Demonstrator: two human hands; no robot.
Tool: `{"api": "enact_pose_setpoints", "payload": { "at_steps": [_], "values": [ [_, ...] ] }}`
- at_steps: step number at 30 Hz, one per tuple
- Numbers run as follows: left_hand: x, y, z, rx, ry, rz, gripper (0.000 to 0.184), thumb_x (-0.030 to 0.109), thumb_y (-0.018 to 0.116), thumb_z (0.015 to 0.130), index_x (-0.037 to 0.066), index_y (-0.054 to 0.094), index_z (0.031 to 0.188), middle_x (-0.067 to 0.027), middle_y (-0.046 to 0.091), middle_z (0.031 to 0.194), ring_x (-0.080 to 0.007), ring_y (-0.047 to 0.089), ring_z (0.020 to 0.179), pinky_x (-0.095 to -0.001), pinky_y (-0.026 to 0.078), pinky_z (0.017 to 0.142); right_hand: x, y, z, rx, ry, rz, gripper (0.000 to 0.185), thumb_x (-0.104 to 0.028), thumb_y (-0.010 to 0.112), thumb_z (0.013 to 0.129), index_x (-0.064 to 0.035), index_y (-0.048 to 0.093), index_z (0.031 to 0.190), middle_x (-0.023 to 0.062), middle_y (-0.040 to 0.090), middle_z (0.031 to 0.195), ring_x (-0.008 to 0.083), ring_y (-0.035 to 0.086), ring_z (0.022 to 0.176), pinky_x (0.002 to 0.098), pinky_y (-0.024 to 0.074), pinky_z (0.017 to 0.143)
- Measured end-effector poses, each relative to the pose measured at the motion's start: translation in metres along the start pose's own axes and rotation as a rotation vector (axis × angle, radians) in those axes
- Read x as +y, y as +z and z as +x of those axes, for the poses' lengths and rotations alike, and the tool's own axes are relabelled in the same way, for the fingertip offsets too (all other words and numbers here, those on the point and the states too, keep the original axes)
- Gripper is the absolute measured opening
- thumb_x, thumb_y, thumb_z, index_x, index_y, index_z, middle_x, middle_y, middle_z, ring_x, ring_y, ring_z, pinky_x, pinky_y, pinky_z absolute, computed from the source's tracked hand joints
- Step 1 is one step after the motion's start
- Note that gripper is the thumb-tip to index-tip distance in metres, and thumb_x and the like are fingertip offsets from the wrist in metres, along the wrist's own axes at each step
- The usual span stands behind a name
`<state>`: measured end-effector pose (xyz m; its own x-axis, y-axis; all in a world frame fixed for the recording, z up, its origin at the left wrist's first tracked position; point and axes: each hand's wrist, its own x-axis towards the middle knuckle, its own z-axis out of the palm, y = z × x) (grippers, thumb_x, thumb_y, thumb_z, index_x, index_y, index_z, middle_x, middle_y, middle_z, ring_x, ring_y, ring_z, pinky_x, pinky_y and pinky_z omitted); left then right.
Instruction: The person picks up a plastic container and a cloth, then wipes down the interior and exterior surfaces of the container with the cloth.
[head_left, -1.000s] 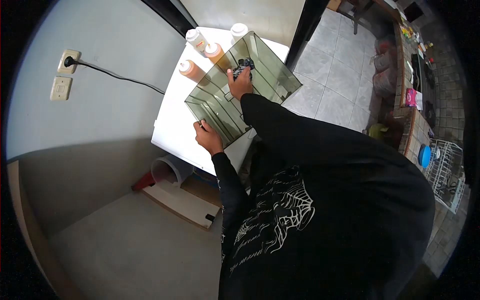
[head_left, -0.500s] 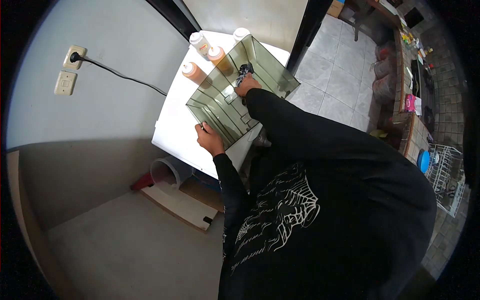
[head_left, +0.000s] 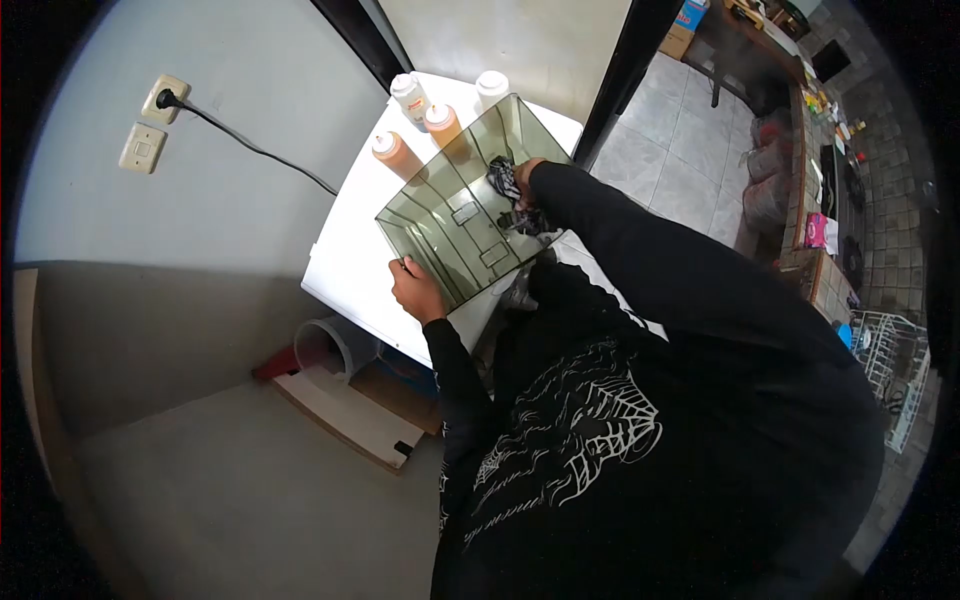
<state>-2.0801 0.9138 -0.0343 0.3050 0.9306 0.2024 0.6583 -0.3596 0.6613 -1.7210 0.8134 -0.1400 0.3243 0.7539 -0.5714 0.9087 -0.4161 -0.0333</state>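
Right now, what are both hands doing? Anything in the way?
Left hand gripping tinted bin. Right hand holding patterned cloth. Bottles standing close beyond.

bright glare on white surface [head_left: 345, 262], dim lower left, fisheye bending, black corners

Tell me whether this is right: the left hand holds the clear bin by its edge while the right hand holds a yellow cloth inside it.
Wrong colour: the head view shows the right hand holding a black and white cloth inside the clear bin, whose edge the left hand holds.
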Motion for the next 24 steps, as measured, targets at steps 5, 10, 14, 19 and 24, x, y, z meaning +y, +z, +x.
{"api": "enact_pose_setpoints", "payload": {
  "at_steps": [5, 10, 14, 19, 24],
  "values": [
    [0.014, -0.001, 0.001, -0.021, -0.094, 0.183, 0.027, 0.034, 0.049, 0.11, 0.008, 0.055, 0.108, -0.0253, 0.069, 0.082, -0.0516, 0.067, 0.079, -0.0623, 0.049, 0.068, -0.026, -0.031, -0.04, -0.283, -0.053, -0.128, 0.076, -0.063, 0.086, 0.075, -0.0068, 0.076, 0.125, 0.0141, 0.074, 0.126, 0.0325, 0.072, 0.114, 0.045, 0.0584, 0.096],
    [0.002, 0.0, 0.009, -0.047, -0.053, 0.17, 0.026, 0.032, 0.049, 0.11, 0.007, 0.053, 0.107, -0.0259, 0.068, 0.082, -0.0518, 0.066, 0.078, -0.0618, 0.049, 0.067, -0.043, -0.017, -0.061, 0.035, -0.041, 0.069, 0.082, -0.055, 0.079, 0.086, 0.001, 0.059, 0.143, 0.0222, 0.06, 0.148, 0.0365, 0.068, 0.124, 0.0481, 0.0565, 0.1],
    [0.003, -0.003, 0.013, -0.119, 0.062, 0.025, 0.024, 0.029, 0.05, 0.11, 0.005, 0.052, 0.104, -0.0282, 0.066, 0.081, -0.0515, 0.065, 0.077, -0.0612, 0.046, 0.066, -0.048, -0.009, -0.081, 0.103, 0.08, 0.142, 0.106, -0.057, 0.075, 0.091, 0.0011, 0.027, 0.165, 0.0231, 0.029, 0.173, 0.0395, 0.065, 0.129, 0.0478, 0.0536, 0.106],
    [0.01, 0.0, 0.008, -0.121, 0.103, -0.002, 0.025, 0.028, 0.051, 0.11, 0.004, 0.053, 0.103, -0.0285, 0.065, 0.08, -0.0515, 0.062, 0.076, -0.0615, 0.044, 0.068, -0.034, 0.003, -0.092, 0.205, 0.124, 0.193, 0.111, -0.067, 0.08, 0.082, -0.0053, 0.037, 0.163, 0.0163, 0.031, 0.172, 0.0383, 0.066, 0.127, 0.0495, 0.0549, 0.103],
    [0.001, 0.006, 0.007, -0.13, 0.084, -0.039, 0.026, 0.031, 0.05, 0.111, 0.006, 0.052, 0.104, -0.0264, 0.065, 0.081, -0.0512, 0.062, 0.077, -0.063, 0.044, 0.069, -0.022, -0.032, -0.081, 0.131, 0.043, 0.06, 0.091, -0.067, 0.085, 0.076, -0.0037, 0.062, 0.137, 0.0148, 0.058, 0.141, 0.0377, 0.07, 0.116, 0.048, 0.058, 0.095]
  ]
}}
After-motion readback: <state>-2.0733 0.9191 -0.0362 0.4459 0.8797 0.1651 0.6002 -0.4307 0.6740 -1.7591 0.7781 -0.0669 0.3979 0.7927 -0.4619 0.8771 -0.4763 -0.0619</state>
